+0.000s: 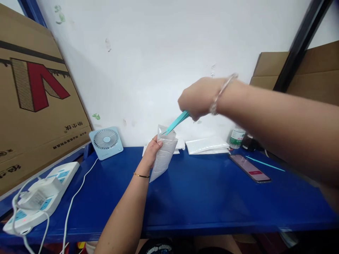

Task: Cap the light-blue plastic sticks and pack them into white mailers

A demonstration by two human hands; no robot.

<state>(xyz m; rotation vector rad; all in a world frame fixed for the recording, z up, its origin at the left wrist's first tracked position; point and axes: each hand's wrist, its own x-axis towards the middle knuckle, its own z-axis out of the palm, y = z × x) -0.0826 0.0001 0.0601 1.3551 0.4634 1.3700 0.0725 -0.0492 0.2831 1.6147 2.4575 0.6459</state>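
My left hand grips the side of a white padded bag, thumb on its front, and holds it upright above the blue table. The bag's mouth gapes at the top. My right hand, slightly blurred, is closed around turquoise tweezers above and to the right of the bag. The tweezers slant down to the left, and their tips are at the bag's mouth. Whether anything sits between the tips is too small to tell.
On the blue table, a fan and a power strip stand left. White packages lie at the back. A phone, a thin turquoise stick and a bottle are right. A large carton leans left.
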